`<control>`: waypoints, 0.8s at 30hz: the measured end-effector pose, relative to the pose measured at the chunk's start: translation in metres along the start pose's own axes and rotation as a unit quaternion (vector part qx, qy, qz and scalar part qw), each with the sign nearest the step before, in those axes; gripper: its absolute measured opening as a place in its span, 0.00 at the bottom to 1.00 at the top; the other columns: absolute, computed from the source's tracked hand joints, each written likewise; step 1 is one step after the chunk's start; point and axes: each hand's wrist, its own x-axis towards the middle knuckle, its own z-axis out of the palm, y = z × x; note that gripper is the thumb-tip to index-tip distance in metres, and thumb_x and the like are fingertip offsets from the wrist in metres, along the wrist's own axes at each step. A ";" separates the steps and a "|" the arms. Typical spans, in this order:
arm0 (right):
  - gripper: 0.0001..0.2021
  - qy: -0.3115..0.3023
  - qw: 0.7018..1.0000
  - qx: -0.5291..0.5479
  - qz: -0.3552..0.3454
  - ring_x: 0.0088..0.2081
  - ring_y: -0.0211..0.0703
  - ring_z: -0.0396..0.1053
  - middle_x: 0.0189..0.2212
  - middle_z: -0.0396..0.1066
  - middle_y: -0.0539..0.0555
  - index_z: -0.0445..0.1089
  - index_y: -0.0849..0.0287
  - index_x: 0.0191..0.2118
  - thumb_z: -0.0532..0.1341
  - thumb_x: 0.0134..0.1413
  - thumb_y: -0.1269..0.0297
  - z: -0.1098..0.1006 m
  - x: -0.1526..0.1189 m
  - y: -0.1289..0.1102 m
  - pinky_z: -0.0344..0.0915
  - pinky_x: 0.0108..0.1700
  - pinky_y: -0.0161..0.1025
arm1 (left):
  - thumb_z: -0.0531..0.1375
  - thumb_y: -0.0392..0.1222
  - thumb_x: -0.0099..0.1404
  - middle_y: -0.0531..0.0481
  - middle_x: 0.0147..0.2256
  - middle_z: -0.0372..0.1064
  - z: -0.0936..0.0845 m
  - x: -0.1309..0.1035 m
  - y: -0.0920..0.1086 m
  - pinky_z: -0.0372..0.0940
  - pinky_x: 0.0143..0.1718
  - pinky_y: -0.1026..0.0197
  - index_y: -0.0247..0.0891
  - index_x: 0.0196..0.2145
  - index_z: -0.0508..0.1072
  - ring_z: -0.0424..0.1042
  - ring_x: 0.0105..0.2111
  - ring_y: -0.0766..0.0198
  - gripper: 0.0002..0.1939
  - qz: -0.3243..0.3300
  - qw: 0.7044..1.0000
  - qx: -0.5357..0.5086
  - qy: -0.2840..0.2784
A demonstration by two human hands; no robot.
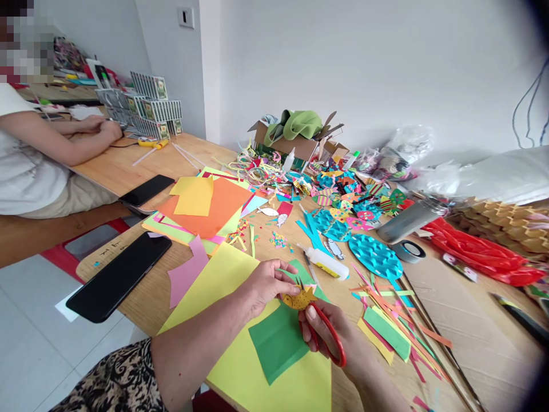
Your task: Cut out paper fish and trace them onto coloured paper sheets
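Observation:
Between the fingers of my left hand (271, 283) is a small orange-yellow paper fish (295, 298) with dark dots and drawn lines. My right hand (328, 329) grips red-handled scissors (335, 337). Their blade tips show just above the fish, by its upper edge; part of the blades is hidden behind the paper. Beneath both hands lie a dark green paper piece (278, 343) and a large yellow sheet (231, 274). A white glue bottle (328, 263) rests on its side just beyond my hands.
Stacked coloured paper (206, 206) and a black phone (122, 274) lie to the left. Blue honeycomb paper (375, 256), a steel flask (412, 219), a tape roll (408, 250) and paper strips (386, 335) lie right. A cardboard box (287, 146) stands behind. A person (47, 149) sits at far left.

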 end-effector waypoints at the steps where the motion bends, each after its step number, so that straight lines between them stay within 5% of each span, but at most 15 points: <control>1: 0.29 0.001 1.000 -0.002 -0.001 0.18 0.33 0.58 0.18 0.64 0.48 0.62 0.59 0.26 0.55 0.49 0.33 0.000 0.000 0.000 0.48 0.20 0.32 | 0.69 0.34 0.39 0.55 0.24 0.68 0.000 0.000 0.000 0.55 0.24 0.65 0.33 0.37 0.71 0.65 0.22 0.70 0.24 0.001 1.000 0.000 0.000; 24: 0.25 0.025 1.000 0.010 -0.011 0.16 0.33 0.58 0.15 0.62 0.46 0.60 0.57 0.25 0.60 0.47 0.37 0.001 0.000 0.001 0.49 0.19 0.32 | 0.68 0.33 0.40 0.55 0.24 0.68 0.000 -0.001 0.002 0.55 0.26 0.64 0.34 0.38 0.71 0.66 0.24 0.69 0.23 -0.011 1.000 -0.002 -0.003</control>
